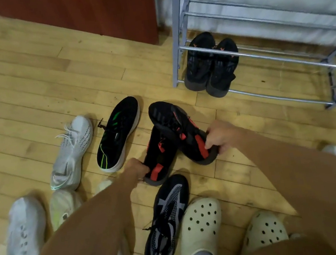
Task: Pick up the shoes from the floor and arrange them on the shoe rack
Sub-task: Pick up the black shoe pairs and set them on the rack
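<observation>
Two black shoes with red trim sit low over the wooden floor [18, 83] in front of me, their toes crossed, the right shoe [167, 114] lying over the left shoe [157, 152]. My left hand [136, 170] pinches the heel of the left shoe; my right hand [220, 139] curls round the heel of the right shoe. I cannot tell whether they rest on the boards.

Just left lies a black shoe with green stripes [118, 133], then a white knit sneaker [74, 150]. Nearer me are a black-and-grey shoe [166, 221], two cream clogs [199, 226] and more pale shoes [25, 236].

Ahead to the right stands the grey metal shoe rack [177, 61], a black pair [210, 66] on its lowest bars. A red-brown cabinet [83, 10] stands beside it.
</observation>
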A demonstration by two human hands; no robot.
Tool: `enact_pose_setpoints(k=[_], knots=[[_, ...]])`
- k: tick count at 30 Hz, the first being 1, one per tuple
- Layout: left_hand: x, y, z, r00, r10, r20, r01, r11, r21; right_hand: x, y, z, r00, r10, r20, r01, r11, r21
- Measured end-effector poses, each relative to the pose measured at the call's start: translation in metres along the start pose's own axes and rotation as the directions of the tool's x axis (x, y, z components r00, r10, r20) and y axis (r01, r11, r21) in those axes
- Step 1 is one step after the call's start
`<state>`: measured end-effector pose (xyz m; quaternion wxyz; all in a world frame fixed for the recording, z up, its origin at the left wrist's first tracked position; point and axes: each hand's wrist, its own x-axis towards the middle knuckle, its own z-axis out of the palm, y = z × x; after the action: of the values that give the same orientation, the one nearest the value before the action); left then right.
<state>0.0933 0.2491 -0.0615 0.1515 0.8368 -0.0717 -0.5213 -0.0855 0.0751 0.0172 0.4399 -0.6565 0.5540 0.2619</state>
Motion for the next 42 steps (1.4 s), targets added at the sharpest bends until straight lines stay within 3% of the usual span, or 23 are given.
enact_pose_setpoints(k=[4, 6, 14, 22, 27, 36, 42], knots=[[-0.031, 0.02, -0.022, 0.987, -0.005, 0.162, 0.03, 0.989, -0.147, -0.038, -0.013, -0.043, 0.989, -0.09, -0.117, 0.058, 0.966, -0.254], [-0.056, 0.036, -0.028, 0.971, 0.024, 0.237, 0.02, 0.983, -0.184, -0.061, -0.014, -0.06, 0.989, -0.081, -0.126, 0.04, 0.955, -0.293], [-0.129, 0.071, -0.004, 0.929, 0.165, 0.331, -0.08, 0.963, -0.256, -0.14, 0.034, -0.103, 0.988, 0.02, -0.153, 0.009, 0.982, 0.188], [-0.162, 0.13, 0.036, 0.929, 0.303, 0.213, -0.292, 0.953, -0.081, -0.162, 0.143, -0.122, 0.975, 0.163, -0.154, -0.078, 0.891, 0.447], [-0.152, 0.172, 0.087, 0.92, 0.317, 0.233, -0.309, 0.948, -0.07, -0.161, 0.17, -0.156, 0.97, 0.184, -0.158, -0.069, 0.834, 0.547], [-0.098, 0.254, 0.17, 0.917, 0.329, 0.225, -0.286, 0.937, -0.202, -0.067, 0.24, -0.18, 0.975, 0.162, -0.154, -0.014, 0.731, 0.683], [-0.053, 0.299, 0.22, 0.889, 0.425, 0.168, -0.376, 0.889, -0.261, 0.012, 0.273, -0.175, 0.907, 0.249, -0.339, 0.144, 0.572, 0.807]])
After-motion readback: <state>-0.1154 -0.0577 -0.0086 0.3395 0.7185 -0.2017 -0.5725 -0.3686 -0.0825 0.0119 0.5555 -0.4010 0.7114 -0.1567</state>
